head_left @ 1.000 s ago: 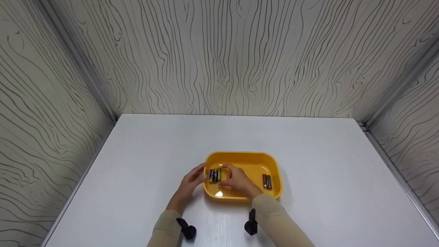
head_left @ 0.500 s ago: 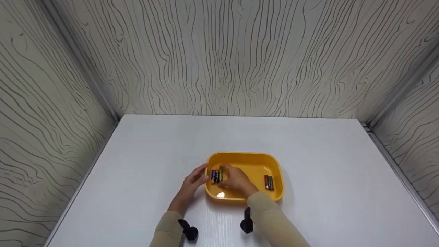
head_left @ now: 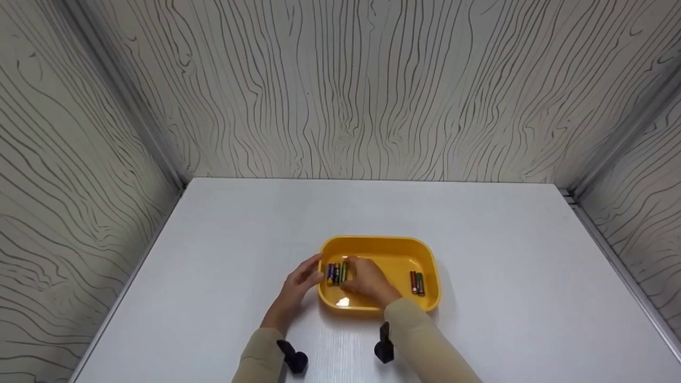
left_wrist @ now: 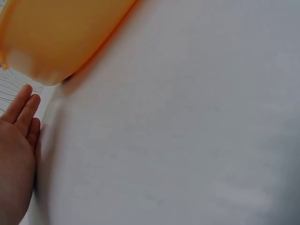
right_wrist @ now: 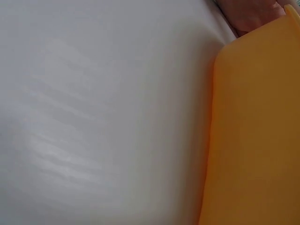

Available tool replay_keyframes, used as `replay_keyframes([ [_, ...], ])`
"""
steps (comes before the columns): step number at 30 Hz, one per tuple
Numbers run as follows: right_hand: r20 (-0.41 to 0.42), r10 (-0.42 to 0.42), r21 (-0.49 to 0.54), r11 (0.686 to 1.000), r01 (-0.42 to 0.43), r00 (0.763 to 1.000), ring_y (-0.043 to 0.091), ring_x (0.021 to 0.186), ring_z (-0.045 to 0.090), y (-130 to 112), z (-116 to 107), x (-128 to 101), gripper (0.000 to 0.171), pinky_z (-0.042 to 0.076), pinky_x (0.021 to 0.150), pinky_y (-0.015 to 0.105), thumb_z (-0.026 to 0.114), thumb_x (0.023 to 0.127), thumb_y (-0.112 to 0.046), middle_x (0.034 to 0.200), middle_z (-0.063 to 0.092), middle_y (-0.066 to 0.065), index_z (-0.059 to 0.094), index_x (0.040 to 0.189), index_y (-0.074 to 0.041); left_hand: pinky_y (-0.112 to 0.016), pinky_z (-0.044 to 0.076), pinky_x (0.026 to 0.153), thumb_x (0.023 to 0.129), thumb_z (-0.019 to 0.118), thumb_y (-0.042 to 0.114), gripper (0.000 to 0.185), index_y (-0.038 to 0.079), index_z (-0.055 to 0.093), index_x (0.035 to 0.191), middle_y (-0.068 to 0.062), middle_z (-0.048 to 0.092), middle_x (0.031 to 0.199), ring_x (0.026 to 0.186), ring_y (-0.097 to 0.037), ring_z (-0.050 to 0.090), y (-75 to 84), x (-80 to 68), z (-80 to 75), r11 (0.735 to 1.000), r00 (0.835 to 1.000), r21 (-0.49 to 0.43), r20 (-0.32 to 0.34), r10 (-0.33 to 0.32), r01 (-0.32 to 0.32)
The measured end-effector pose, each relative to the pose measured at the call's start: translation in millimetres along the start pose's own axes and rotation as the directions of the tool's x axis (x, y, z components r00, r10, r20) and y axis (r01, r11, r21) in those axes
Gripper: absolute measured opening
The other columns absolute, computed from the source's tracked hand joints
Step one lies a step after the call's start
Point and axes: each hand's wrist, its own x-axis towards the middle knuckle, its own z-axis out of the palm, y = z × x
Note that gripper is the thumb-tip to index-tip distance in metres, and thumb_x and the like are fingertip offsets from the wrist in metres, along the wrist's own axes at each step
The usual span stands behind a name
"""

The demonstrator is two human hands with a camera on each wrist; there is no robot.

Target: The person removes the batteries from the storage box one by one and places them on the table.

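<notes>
left fingers [head_left: 313, 259] touch yellow tray edge [head_left: 375, 236]

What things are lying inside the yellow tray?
Inside the yellow tray are three batteries side by side near its left wall and two more batteries near its right. The right hand covers part of the tray's bottom; anything beneath it cannot be seen.

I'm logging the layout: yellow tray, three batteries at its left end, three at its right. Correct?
Not quite: the head view shows only two batteries at the right end of the yellow tray; the left end does hold three batteries.
</notes>
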Motion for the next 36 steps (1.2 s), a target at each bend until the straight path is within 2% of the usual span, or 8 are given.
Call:
replay_keyframes([
  [5, -0.001, -0.038, -0.080, 0.996, 0.038, 0.999, 0.022, 0.096, 0.060, -2.2, -1.6, 0.3, 0.050, 0.052, 0.101, 0.045, 0.079, 0.078, -0.018, 0.113, 0.068, 0.011, 0.060, 0.122, -0.003, -0.057, 0.024, 0.121, 0.096, 0.055, 0.040, 0.054, 0.025, 0.042, 0.146, -0.005, 0.039, 0.156, 0.147, -0.031, 0.031, -2.1, 0.9, -0.9, 1.000, 1.000, 0.014, 0.000, 0.026, -0.026],
  [9, -0.015, -0.088, -0.129, 0.988, 0.086, 0.996, 0.020, 0.088, 0.060, 0.0, -3.5, -0.1, 0.050, 0.055, 0.094, 0.041, 0.081, 0.076, -0.022, 0.108, 0.071, 0.011, 0.063, 0.118, -0.001, -0.054, 0.028, 0.121, 0.096, 0.057, 0.036, 0.054, 0.022, 0.043, 0.146, -0.007, 0.042, 0.154, 0.146, -0.031, 0.035, -2.5, 1.7, -0.8, 0.999, 1.000, -0.016, -0.003, 0.029, -0.029],
  [14, 0.003, -0.068, -0.078, 0.995, 0.069, 0.998, 0.017, 0.079, 0.058, 1.9, -7.5, -1.5, 0.059, 0.057, 0.081, 0.032, 0.082, 0.075, -0.024, 0.110, 0.071, 0.012, 0.061, 0.125, -0.001, -0.052, 0.027, 0.121, 0.095, 0.058, 0.037, 0.055, 0.023, 0.043, 0.145, -0.006, 0.042, 0.154, 0.146, -0.030, 0.033, -2.2, 2.5, -1.4, 0.999, 1.000, -0.035, -0.002, 0.009, -0.009],
  [18, 0.035, -0.054, -0.036, 0.998, 0.056, 0.998, 0.013, 0.064, 0.054, 1.3, -11.9, -4.6, 0.063, 0.049, 0.060, 0.022, 0.080, 0.076, -0.023, 0.087, 0.070, 0.007, 0.058, 0.130, -0.003, -0.053, 0.025, 0.122, 0.093, 0.059, 0.043, 0.057, 0.025, 0.043, 0.145, -0.004, 0.041, 0.155, 0.148, -0.029, 0.031, -1.6, 2.7, -1.8, 1.000, 1.000, -0.022, -0.002, -0.007, 0.007],
  [21, 0.040, -0.071, -0.038, 0.997, 0.072, 0.997, 0.011, 0.061, 0.050, 0.2, -15.7, -7.6, 0.061, 0.043, 0.055, 0.019, 0.080, 0.077, -0.023, 0.075, 0.062, 0.001, 0.058, 0.130, -0.004, -0.054, 0.024, 0.122, 0.093, 0.059, 0.043, 0.058, 0.026, 0.043, 0.146, -0.004, 0.040, 0.155, 0.148, -0.030, 0.030, -2.1, 3.1, -1.9, 1.000, 1.000, -0.018, -0.001, -0.013, 0.013],
  [24, 0.032, -0.097, -0.037, 0.994, 0.098, 0.995, 0.011, 0.060, 0.047, -0.9, -19.6, -10.6, 0.061, 0.040, 0.055, 0.019, 0.080, 0.077, -0.023, 0.071, 0.055, -0.001, 0.058, 0.130, -0.004, -0.055, 0.022, 0.122, 0.093, 0.059, 0.042, 0.057, 0.027, 0.043, 0.145, -0.003, 0.041, 0.155, 0.149, -0.029, 0.029, -2.3, 3.5, -1.9, 1.000, 1.000, -0.018, -0.004, -0.020, 0.019],
  [32, 0.005, -0.164, -0.058, 0.985, 0.164, 0.986, 0.011, 0.061, 0.041, -6.5, -32.0, -22.8, 0.061, 0.033, 0.053, 0.019, 0.081, 0.077, -0.026, 0.075, 0.052, 0.001, 0.059, 0.129, -0.003, -0.054, 0.023, 0.122, 0.094, 0.059, 0.039, 0.056, 0.025, 0.043, 0.146, -0.004, 0.042, 0.154, 0.146, -0.029, 0.033, -3.1, 3.2, -2.3, 1.000, 1.000, -0.015, -0.008, -0.004, 0.004],
  [36, -0.006, -0.192, -0.035, 0.981, 0.192, 0.981, 0.010, 0.055, 0.036, -7.4, -37.7, -28.9, 0.059, 0.027, 0.047, 0.019, 0.081, 0.075, -0.023, 0.066, 0.046, -0.002, 0.060, 0.127, -0.003, -0.053, 0.024, 0.122, 0.095, 0.058, 0.039, 0.056, 0.025, 0.042, 0.146, -0.004, 0.041, 0.155, 0.146, -0.029, 0.034, -2.2, 1.6, -1.6, 1.000, 1.000, -0.011, -0.007, 0.001, -0.001],
])
